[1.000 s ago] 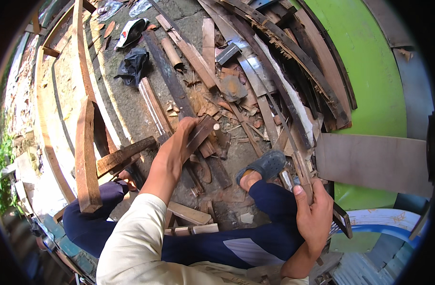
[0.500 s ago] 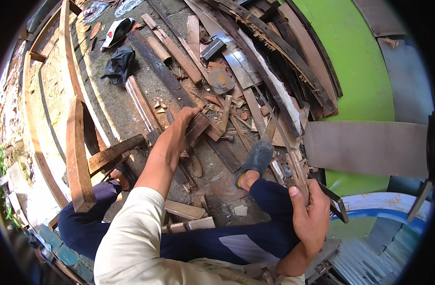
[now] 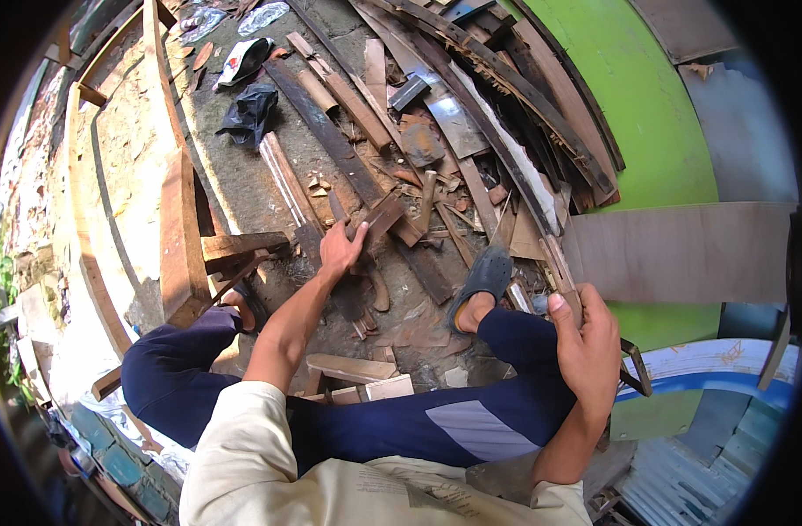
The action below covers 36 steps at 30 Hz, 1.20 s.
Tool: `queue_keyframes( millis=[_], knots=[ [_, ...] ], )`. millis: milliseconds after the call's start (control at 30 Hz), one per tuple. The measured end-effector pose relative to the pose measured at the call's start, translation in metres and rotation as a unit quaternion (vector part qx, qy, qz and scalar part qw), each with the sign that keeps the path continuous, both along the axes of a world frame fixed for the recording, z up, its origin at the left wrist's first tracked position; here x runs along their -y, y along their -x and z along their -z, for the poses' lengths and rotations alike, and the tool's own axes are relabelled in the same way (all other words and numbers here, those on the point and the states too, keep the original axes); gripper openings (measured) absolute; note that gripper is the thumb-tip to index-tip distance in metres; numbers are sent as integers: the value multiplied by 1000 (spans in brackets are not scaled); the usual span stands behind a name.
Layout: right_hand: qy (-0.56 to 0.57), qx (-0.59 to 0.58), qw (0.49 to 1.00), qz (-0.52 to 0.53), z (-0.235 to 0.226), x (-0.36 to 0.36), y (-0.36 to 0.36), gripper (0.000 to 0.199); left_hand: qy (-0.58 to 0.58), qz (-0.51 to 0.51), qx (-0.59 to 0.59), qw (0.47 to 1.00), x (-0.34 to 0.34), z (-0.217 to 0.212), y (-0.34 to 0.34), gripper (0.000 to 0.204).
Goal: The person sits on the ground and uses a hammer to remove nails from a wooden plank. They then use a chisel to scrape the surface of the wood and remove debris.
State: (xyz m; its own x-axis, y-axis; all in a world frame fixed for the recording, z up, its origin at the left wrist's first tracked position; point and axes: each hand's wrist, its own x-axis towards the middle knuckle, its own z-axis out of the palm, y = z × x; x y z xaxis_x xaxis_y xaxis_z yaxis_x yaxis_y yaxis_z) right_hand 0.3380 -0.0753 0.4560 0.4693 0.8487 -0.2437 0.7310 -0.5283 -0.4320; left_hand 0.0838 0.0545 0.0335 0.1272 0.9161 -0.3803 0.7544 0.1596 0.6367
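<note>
My left hand (image 3: 340, 249) reaches down over the ground, thumb and fingers apart. Its thumb lies at the near end of a short dark wooden block (image 3: 383, 217), and I cannot tell whether it presses on it. Under and beside this hand is a tool with a curved wooden handle (image 3: 380, 290); the hand hides its middle. On the right, by my knee, my right hand (image 3: 591, 342) is closed around a slim brown wooden piece (image 3: 559, 267) that points forward. Its lower end is hidden in the palm.
A squared timber (image 3: 184, 237) stands close by my left knee. Dark planks (image 3: 331, 145), wood scraps and a black plastic bag (image 3: 249, 114) lie ahead. Long boards are piled at the far right beside a green panel (image 3: 664, 114). Offcuts (image 3: 353, 366) lie between my legs.
My left hand has drawn back from the wooden block toward me, and its thumb and fingers have spread. The right hand keeps its hold on the brown wooden piece. The whole view has shifted slightly.
</note>
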Motion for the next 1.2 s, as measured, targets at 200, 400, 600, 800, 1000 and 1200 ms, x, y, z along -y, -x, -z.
queue_keyframes(
  millis=[200, 400, 600, 800, 1000, 1200],
  knots=[
    [-27, -13, 999, 16, -5, 22, 3, 35, -139, 155, -165, 964, 82, -13, 50, 112],
    [-37, -14, 999, 1, -29, 38, 23, 37, 3, 134, -201, 970, 99, 2, 83, 91],
    [-73, -102, 992, -34, 7, 24, -2, 35, -53, 170, -204, 963, 94, 5, 81, 78],
    [-77, -53, 994, -61, 5, -2, 8, 35, -93, 186, -210, 955, 85, -24, 46, 74],
    [-98, -121, 988, -14, 3, 3, 8, 34, -134, 222, -182, 949, 64, -26, 11, 81],
    [-92, -90, 992, 6, -3, -2, 13, 34, -118, 231, -217, 941, 58, -21, 26, 76]
  ],
)
